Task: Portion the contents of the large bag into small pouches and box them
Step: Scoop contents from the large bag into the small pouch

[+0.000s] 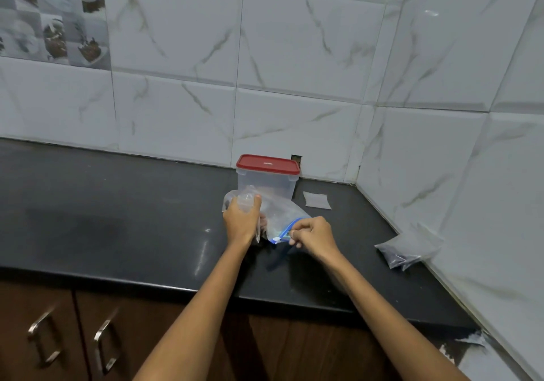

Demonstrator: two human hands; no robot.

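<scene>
The zip-lock bag [273, 213] is gripped at its left end by the left hand [242, 218]; its blue zip edge is pinched by the right hand [312, 233]; it is held just above the black countertop [117, 218]; a red-lidded container [268, 179] stands just behind; filled pouches [409, 249] lie at far right.

I am gripping the clear bag [273, 210] with my left hand [242, 218], fingers curled over its bunched end, while my right hand [312, 233] is pinching its blue zip strip [287, 230]. The bag is lying on the black counter [117, 210], just in front of the box [266, 182], whose red lid [268, 164] is sitting on it near the back edge. An empty pouch [316, 200] is lying flat beside the box. Filled pouches [409, 248] are resting against the right wall.
</scene>
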